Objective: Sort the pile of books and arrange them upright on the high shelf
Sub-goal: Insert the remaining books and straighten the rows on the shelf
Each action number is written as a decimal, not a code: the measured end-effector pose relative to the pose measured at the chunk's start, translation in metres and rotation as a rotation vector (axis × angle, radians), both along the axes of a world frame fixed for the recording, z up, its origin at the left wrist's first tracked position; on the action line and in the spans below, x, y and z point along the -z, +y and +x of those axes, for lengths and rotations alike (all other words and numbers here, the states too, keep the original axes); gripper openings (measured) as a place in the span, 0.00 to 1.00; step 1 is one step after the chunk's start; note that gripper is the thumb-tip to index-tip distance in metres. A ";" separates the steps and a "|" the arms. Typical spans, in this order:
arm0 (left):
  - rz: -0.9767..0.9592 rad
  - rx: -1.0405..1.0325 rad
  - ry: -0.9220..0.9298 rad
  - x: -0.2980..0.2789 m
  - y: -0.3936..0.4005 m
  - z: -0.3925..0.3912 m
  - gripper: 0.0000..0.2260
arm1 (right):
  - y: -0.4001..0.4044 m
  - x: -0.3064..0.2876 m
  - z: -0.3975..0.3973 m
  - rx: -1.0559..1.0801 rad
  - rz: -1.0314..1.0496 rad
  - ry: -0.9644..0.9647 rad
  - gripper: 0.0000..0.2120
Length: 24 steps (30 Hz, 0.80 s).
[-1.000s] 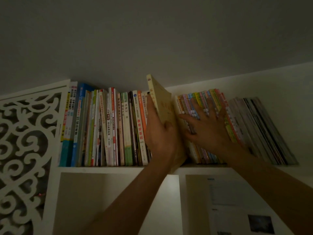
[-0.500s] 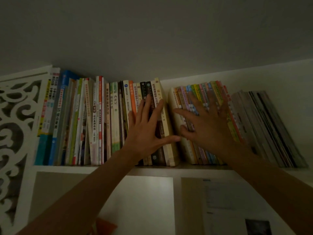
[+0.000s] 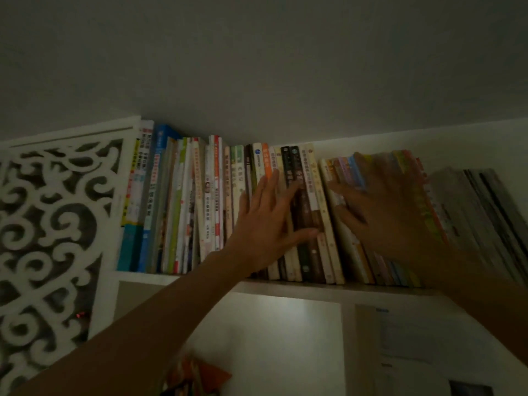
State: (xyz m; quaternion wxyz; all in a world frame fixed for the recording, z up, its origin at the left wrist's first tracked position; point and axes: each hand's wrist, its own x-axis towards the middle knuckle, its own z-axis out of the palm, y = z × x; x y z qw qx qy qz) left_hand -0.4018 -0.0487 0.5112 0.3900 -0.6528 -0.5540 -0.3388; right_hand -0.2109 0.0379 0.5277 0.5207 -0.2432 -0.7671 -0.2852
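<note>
A long row of books stands on the high white shelf [image 3: 285, 287] just under the ceiling. The left group of books [image 3: 177, 207] is upright, with a cream book [image 3: 321, 195] at its right end. My left hand [image 3: 265, 221] lies flat with spread fingers on the spines in the middle of the row, beside that cream book. A colourful group of thin books [image 3: 354, 247] leans to the left. My right hand [image 3: 383, 212], blurred, presses flat against those leaning spines. Grey magazines [image 3: 480, 212] lean at the far right.
A white carved lattice panel [image 3: 48, 238] closes the shelf's left side. Below the shelf are open white compartments [image 3: 271, 338]; a printed sheet [image 3: 414, 344] shows at the lower right and an orange object [image 3: 197, 378] at the bottom edge. The ceiling sits close above the books.
One second ago my left hand held the cream book tilted in the gap. It now stands in the row, and my left hand rests flat on the spines. My right hand stays on the leaning books.
</note>
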 end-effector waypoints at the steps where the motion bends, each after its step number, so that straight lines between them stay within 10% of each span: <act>1: 0.068 0.024 -0.010 -0.002 -0.014 -0.012 0.37 | -0.010 -0.004 -0.007 -0.053 0.022 0.013 0.24; 15: 0.140 0.113 -0.426 -0.052 -0.043 -0.144 0.21 | -0.045 -0.063 -0.153 -0.104 0.100 -0.086 0.19; 24: 0.296 0.147 -0.328 -0.061 -0.016 -0.159 0.19 | -0.047 -0.119 -0.211 -0.089 -0.056 -0.048 0.26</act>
